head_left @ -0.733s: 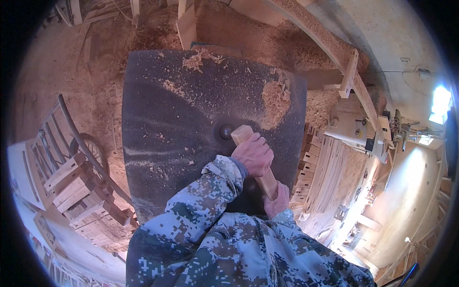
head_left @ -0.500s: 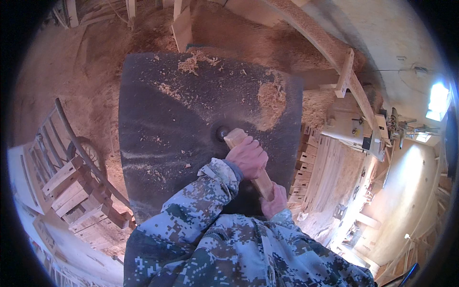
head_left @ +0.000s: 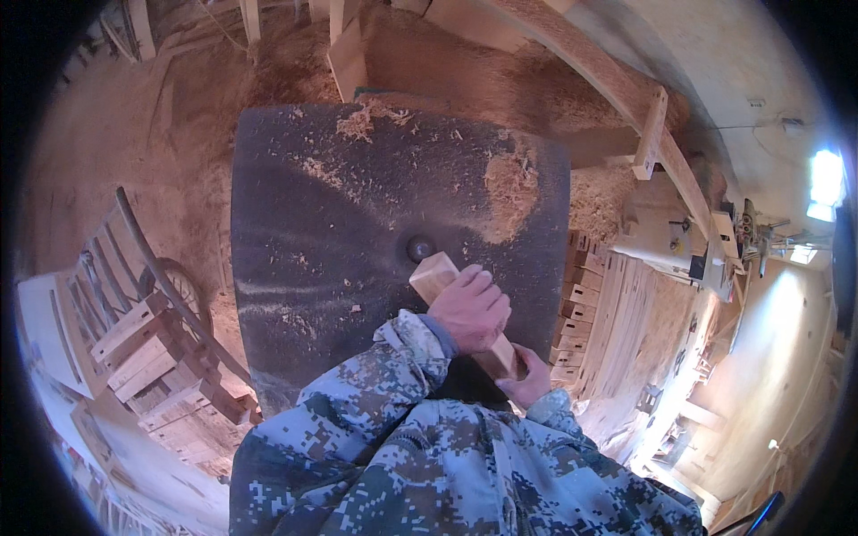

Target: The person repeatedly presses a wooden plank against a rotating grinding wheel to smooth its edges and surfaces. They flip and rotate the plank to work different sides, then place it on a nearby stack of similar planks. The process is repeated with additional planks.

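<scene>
A squared wooden block (head_left: 433, 280) lies slantwise over a dark, broad tabletop (head_left: 304, 223), its far end close to a round dark spindle-like knob (head_left: 420, 248) in the middle of the surface. Whether block and knob touch, I cannot tell. My left hand (head_left: 472, 308) is closed over the block's upper part, fingers wrapped across it. At the near end, my right hand (head_left: 527, 380) grips the block, with part of the fingers hidden. Wood shavings (head_left: 511, 192) are scattered on the tabletop, thickest at its far right.
A cart with a curved rail (head_left: 165, 272) stands at the left, with stacked wooden pieces (head_left: 147, 357) beside it. More stacked boards (head_left: 621, 313) lie to the right. A timber beam (head_left: 608, 76) slants across the far right. Sawdust covers the floor (head_left: 134, 161).
The block's far end has drawn back slightly toward me from the knob, and more of its end face shows. My right hand has shifted a little right and nearer. Both hands still hold on.
</scene>
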Tool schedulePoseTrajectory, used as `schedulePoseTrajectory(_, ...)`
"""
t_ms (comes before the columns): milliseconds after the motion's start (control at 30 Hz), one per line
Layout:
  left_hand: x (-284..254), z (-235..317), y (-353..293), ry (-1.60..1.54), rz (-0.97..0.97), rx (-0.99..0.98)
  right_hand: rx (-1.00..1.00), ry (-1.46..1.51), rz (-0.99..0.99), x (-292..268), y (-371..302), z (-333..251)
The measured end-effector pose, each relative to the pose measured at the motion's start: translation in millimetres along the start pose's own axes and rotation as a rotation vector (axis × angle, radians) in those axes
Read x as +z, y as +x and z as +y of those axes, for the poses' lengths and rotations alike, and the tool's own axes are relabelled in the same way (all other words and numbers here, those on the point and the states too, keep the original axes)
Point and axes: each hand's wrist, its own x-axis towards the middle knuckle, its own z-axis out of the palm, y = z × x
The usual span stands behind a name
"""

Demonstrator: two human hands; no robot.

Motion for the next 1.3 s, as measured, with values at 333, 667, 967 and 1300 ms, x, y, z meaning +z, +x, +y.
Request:
schedulePoseTrajectory(333,26.8,-25.6,12.0,0.078,-0.175,-0.036,-0.323,-0.513,0.331,19.2,12.5,-0.3)
schedulePoseTrajectory(667,18.4,-23.8,-0.6,0.047,-0.066,-0.053,-0.336,-0.497,0.361,24.0,10.8,-12.2)
schedulePoseTrajectory(967,2.0,-9.9,-16.0,0.117,-0.061,-0.084,-0.438,-0.49,0.302,26.6,4.8,-12.2)
schedulePoseTrajectory(1300,-77.8,22.0,-115.6,0.273,0.273,-0.382,-0.308,-0.131,-0.13,8.9,-2.3,-0.1)
